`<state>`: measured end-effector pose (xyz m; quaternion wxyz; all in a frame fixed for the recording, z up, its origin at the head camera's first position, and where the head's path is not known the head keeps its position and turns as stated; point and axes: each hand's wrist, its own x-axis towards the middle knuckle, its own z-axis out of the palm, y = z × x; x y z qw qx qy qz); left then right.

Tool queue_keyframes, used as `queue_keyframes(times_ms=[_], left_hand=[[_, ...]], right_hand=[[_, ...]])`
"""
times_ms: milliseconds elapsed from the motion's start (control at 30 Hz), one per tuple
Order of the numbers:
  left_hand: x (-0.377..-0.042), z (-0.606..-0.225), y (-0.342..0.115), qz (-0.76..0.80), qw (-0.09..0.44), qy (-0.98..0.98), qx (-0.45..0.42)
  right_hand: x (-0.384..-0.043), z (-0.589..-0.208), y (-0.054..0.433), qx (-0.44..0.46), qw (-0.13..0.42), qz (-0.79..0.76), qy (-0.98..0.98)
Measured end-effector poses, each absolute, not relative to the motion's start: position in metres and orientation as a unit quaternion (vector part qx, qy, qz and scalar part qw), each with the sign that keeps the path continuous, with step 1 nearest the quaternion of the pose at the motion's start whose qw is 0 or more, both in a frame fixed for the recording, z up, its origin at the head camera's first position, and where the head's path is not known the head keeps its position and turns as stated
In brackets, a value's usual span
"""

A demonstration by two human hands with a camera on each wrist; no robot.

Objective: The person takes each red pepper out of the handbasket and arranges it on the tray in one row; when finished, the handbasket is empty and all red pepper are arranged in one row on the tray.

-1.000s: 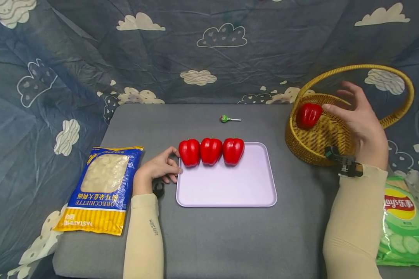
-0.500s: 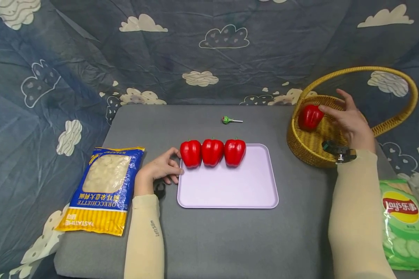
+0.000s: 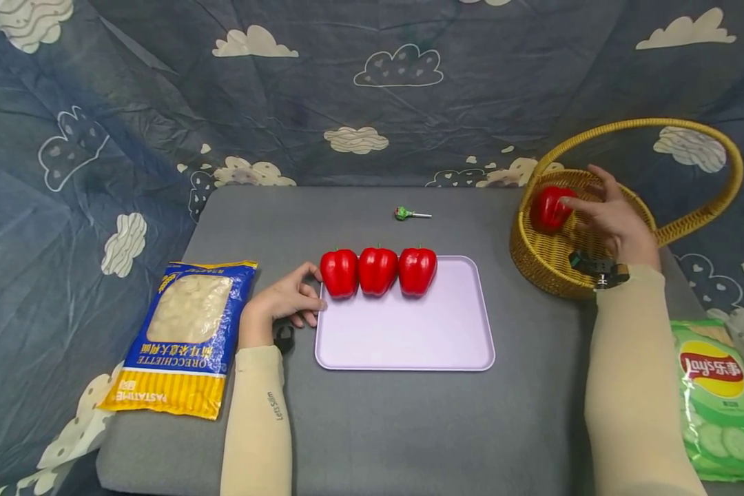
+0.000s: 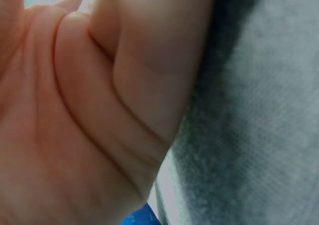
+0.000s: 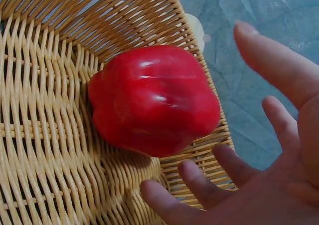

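Inside the wicker basket [image 3: 527,265] at the right, a red bell pepper [image 5: 154,100] leans against the far left wall. My right hand [image 3: 623,224] reaches into the basket with fingers spread around the pepper's near side; the right wrist view shows a gap between them. At the left rim of the lilac tray [image 3: 403,337], my left hand [image 3: 285,296] holds the edge, thumb on the rim and the other fingers bent beside it. Three red bell peppers [image 3: 377,271] stand in a row along the tray's back left. Only palm and finger creases fill the left wrist view.
The basket's tall handle [image 3: 645,122] arches over the right hand. A blue and yellow pasta bag [image 3: 180,337] lies left of the left forearm, and a green chip bag [image 3: 713,406] is beside the right forearm. A lollipop [image 3: 409,214] lies behind the tray.
My right hand has come lower and leftward into the basket, closer to the pepper there. The left hand, tray and its three peppers stay in place; the head view shifted slightly.
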<state>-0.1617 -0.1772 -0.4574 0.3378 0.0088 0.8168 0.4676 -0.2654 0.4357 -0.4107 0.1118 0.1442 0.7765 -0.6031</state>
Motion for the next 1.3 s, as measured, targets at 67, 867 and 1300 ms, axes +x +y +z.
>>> queue_keyframes(times_ms=[67, 867, 1300], left_hand=[[-0.162, -0.458, -0.177, 0.467, 0.338, 0.817, 0.009], [-0.162, -0.457, -0.177, 0.474, 0.340, 0.812, 0.019], [-0.162, -0.458, -0.179, 0.475, 0.339, 0.812, 0.019]], right_hand=[[-0.265, -0.412, 0.436, 0.142, 0.124, -0.606, 0.773], [-0.274, -0.426, 0.435, 0.108, 0.195, -0.553, 0.803], [-0.278, -0.430, 0.435, 0.099, 0.192, -0.520, 0.827]])
